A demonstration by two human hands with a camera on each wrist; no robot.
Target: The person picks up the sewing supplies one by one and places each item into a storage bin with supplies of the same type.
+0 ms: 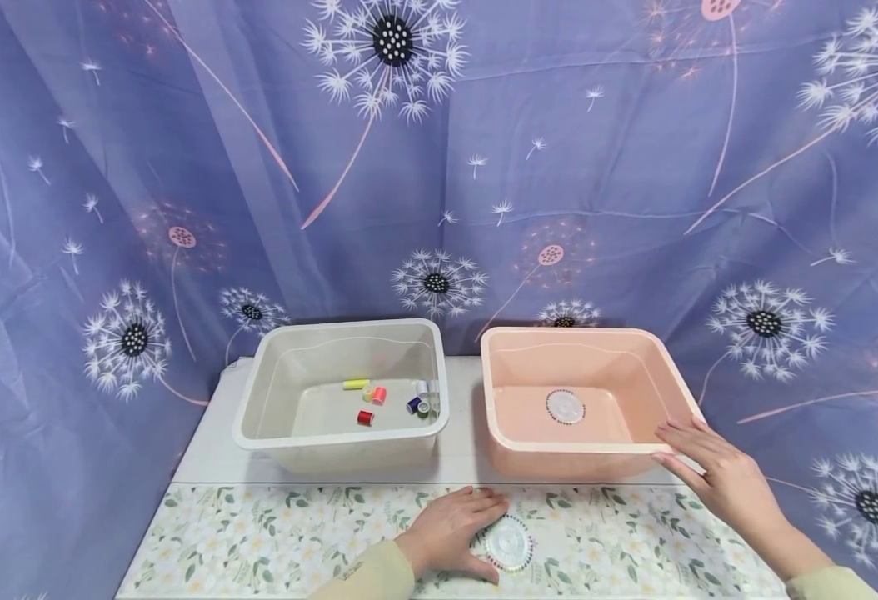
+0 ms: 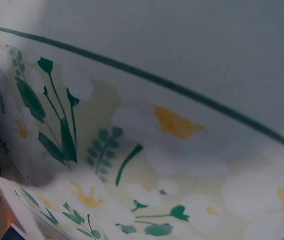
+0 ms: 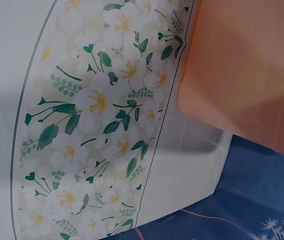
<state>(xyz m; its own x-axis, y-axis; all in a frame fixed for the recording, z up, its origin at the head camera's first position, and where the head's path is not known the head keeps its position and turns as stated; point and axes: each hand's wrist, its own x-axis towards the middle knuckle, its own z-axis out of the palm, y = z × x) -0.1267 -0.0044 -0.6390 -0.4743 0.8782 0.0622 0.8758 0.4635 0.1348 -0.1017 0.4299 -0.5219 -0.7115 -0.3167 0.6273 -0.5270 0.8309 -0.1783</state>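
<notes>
My left hand [image 1: 454,533] lies on the flowered table runner [image 1: 259,542], its fingers stretched out. Its fingertips and thumb come beside a clear round pin wheel [image 1: 509,543] with small coloured heads around its edge; whether they touch it I cannot tell. My right hand [image 1: 724,475] rests at the front right corner of a pink basin [image 1: 574,447], fingers fairly straight over the rim. A second, similar pin wheel [image 1: 565,407] lies flat on that basin's floor. The left wrist view mostly shows the runner, with only a dark sliver of hand at lower left.
Left of the pink basin stands a grey-white basin [image 1: 341,444] holding several small thread spools, among them a red spool [image 1: 365,417] and a yellow one [image 1: 356,384]. Behind both basins hangs a blue-purple dandelion curtain [image 1: 446,167]. The white table [image 1: 460,417] shows between the basins.
</notes>
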